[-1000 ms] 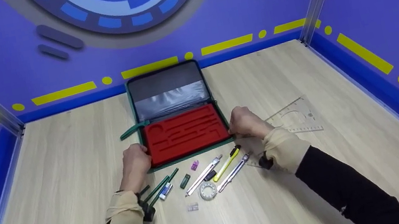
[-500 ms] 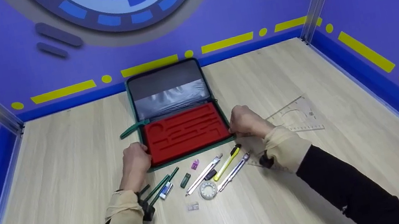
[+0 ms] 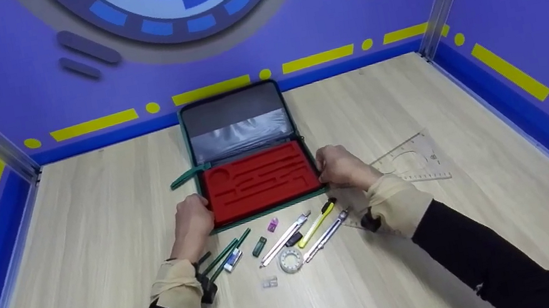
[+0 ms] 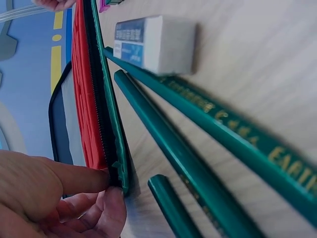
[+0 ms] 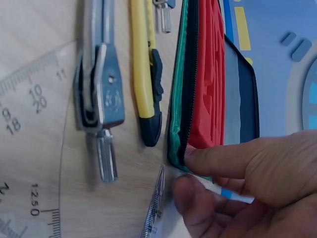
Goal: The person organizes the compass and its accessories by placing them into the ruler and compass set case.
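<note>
A green zip case [image 3: 233, 113] lies unfolded on the table, its lid against the back wall and a red moulded insert [image 3: 268, 200] in its base. My left hand [image 3: 192, 222] holds the front left corner; in the left wrist view the thumb and fingers pinch the zip edge [image 4: 106, 119]. At the front right corner my right hand [image 3: 342, 167] grips the case, thumb inside the rim and curled fingers close below, as the right wrist view shows. The insert's shaped hollows hold nothing. A green strap [image 3: 188, 177] sticks out from the case's left side.
Before the case lie green pencils [image 3: 222, 256], an eraser [image 3: 233, 260], two compasses [image 3: 285, 239] [image 3: 326, 236], a yellow utility knife [image 3: 317, 224], a tape-like ring [image 3: 290, 260] and small sharpeners [image 3: 273, 225]. Clear set squares [image 3: 436, 156] lie right, partly under my right arm. Walls bound the table.
The head view has shifted slightly. Both hands keep their hold on the case's front corners, and the case and loose items stay in place.
</note>
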### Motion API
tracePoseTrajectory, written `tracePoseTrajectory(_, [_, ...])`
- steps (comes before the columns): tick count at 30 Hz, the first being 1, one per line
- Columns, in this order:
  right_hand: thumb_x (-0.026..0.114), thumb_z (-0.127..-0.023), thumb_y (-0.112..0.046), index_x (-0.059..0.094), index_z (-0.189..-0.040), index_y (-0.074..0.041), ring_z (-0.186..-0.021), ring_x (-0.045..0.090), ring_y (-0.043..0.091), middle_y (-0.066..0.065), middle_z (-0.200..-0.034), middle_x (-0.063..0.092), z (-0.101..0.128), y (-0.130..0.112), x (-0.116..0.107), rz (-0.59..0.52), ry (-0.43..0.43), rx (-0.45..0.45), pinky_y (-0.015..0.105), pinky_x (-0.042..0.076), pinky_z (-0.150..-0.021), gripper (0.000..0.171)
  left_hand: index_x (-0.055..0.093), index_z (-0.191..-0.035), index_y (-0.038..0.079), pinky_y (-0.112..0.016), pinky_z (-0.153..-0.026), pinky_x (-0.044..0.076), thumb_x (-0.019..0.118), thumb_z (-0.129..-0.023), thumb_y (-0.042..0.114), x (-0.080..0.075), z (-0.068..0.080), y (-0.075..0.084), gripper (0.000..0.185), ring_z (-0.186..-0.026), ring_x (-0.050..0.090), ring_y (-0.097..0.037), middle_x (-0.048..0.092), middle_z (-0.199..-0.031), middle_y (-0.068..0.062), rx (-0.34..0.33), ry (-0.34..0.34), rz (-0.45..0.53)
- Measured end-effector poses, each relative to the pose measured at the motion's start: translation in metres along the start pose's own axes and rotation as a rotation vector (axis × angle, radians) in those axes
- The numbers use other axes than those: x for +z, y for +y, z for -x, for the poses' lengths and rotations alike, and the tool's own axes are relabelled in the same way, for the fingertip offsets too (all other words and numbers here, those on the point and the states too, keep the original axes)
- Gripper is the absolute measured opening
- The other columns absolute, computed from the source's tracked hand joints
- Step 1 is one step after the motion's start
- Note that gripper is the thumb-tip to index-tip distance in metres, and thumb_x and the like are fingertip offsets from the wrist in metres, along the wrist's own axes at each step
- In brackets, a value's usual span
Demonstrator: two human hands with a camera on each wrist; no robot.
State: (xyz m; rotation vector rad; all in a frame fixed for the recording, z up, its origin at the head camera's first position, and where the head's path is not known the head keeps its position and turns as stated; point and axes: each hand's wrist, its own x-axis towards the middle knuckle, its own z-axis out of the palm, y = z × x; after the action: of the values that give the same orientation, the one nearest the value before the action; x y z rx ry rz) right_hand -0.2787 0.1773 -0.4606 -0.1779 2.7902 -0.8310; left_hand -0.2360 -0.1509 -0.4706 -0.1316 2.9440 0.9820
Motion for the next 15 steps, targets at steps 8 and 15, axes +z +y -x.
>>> tracePoseTrajectory(8, [0.051, -0.070, 0.021, 0.063, -0.082, -0.005, -0.075, 0.054, 0.023, 0.003, -0.074, 0.057, -0.0001, -0.0004, 0.0067, 0.042, 0.012, -0.204, 0.031, 0.045, -0.067, 0.031, 0.066, -0.113, -0.014, -0.045, -0.083, 0.056, 0.049, -0.086, -0.012, 0.0004, 0.0029, -0.0006, 0.032, -0.099, 0.067, -0.036, 0.069, -0.111, -0.030, 0.024, 0.015, -0.016])
tracePoseTrajectory(15, [0.051, -0.071, 0.022, 0.066, -0.082, -0.003, -0.078, 0.056, 0.024, 0.005, -0.077, 0.060, -0.0010, 0.0009, 0.0085, 0.035, 0.013, -0.230, 0.033, 0.047, -0.071, 0.031, 0.065, -0.115, -0.011, -0.042, -0.081, 0.054, 0.055, -0.089, -0.009, -0.0045, 0.0071, 0.0000, 0.028, -0.096, 0.064, -0.030, 0.068, -0.112, -0.027, -0.020, -0.006, 0.024])
